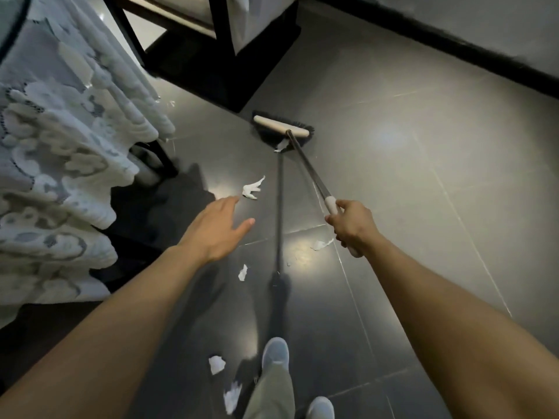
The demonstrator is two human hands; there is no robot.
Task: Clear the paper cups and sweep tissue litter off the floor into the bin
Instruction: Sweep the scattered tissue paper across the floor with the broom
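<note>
right hand [351, 225] grips the broom [282, 128] far out to drag tissue [252, 189] back; left hand [216, 228] fingers loose, balancing.

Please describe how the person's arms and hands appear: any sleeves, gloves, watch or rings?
The left hand and right hand wear no gloves; no watch, bracelet or ring shows. Both arms are bare to the frame edge, no sleeve visible.

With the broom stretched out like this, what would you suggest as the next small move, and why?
Probably pull the broom back toward the feet: the right hand holds its handle, one tissue scrap sits at the bristles, and a larger scrap lies nearer.
</note>
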